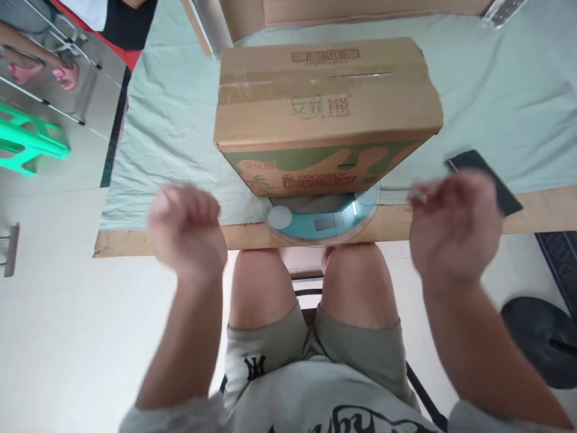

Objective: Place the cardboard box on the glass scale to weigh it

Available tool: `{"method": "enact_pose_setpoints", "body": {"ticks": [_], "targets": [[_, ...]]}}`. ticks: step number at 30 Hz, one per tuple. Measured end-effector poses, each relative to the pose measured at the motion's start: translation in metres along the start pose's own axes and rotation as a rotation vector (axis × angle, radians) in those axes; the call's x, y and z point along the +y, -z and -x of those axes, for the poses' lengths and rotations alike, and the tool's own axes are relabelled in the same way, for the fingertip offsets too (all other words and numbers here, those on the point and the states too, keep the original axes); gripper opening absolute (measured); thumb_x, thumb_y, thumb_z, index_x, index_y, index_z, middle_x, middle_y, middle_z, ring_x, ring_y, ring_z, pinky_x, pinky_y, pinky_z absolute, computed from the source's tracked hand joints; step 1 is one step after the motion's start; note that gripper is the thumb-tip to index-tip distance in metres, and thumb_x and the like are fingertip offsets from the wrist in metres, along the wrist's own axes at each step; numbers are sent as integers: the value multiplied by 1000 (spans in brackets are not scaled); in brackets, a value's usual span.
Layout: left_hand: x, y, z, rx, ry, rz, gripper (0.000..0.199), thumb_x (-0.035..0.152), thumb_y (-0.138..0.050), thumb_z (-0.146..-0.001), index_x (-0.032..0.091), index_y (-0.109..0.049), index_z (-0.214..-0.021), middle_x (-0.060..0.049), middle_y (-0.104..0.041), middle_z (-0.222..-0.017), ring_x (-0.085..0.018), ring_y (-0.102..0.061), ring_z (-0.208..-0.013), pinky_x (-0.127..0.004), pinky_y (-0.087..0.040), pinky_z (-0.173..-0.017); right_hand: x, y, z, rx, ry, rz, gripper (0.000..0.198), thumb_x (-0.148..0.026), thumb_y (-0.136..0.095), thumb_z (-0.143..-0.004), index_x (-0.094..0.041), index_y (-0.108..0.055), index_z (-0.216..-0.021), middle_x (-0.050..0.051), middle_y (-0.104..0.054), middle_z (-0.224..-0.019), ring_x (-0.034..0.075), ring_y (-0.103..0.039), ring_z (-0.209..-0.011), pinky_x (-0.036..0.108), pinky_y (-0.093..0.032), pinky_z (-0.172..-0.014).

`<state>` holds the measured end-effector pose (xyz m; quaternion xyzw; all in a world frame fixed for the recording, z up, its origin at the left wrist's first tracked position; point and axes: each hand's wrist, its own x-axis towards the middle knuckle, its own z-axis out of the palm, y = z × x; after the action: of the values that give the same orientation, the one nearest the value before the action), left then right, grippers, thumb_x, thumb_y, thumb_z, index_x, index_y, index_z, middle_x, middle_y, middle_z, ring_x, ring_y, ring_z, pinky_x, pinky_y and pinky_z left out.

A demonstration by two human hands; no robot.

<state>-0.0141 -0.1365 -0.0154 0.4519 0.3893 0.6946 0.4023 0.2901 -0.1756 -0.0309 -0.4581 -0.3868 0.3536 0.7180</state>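
Observation:
A closed cardboard carton [324, 96] with green print and the word COCONUT stands in front of me. It rests on a round glass plate with a blue band [315, 224], which looks like a weighing scale; the carton covers most of it. My left hand [187, 228] is in the air left of the carton, blurred, fingers curled in, touching nothing. On the other side my right hand [455, 225] hovers apart from the carton, also blurred and curled closed. Nothing can be made out in either hand. Partly behind my right hand lies a flat black object [484, 174].
A pale green cloth [166, 120] covers the table, whose wooden edge [121, 243] runs before my knees. An open cardboard box [315, 12] stands at the back, beside a clear plastic item [500, 12]. At left are a green stool [36, 141] and another person's feet [65, 75].

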Motion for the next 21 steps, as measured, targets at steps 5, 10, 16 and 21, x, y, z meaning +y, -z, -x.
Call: {"method": "enact_pose_setpoints", "body": {"ticks": [5,10,16,21], "targets": [[-18,51,124,-201,56,-162,49,18,-51,-96,17,-18,-61,2,-11,-48,-8,-18,-43,-30,-15,-46,19,43,132,-391,140,328,31,-14,-48,-100,-19,-42,-70,-1,-38,-58,11,-38,-54,29,-29,-52],[-35,61,135,-412,6,-385,42,10,-62,-85,16,-34,-54,1,-30,-47,-9,-31,-44,-32,-15,-50,29,39,135,-491,204,440,28,-10,-51,-94,-19,-45,-68,-1,-44,-55,10,-40,-52,29,-29,-50],[-33,56,126,-413,-4,-447,40,5,-59,-82,17,-33,-55,2,-31,-48,-9,-32,-45,-33,-15,-49,26,33,124,-466,174,468,30,-10,-50,-96,-19,-45,-67,-2,-43,-55,10,-41,-49,27,-29,-46],[-31,53,80,-176,-30,-342,38,12,-55,-87,18,-36,-55,1,-34,-52,-10,-35,-52,-32,-23,-54,22,45,98,-361,105,446,25,-13,-51,-98,-19,-56,-74,0,-55,-64,12,-54,-60,27,-41,-55]]}}
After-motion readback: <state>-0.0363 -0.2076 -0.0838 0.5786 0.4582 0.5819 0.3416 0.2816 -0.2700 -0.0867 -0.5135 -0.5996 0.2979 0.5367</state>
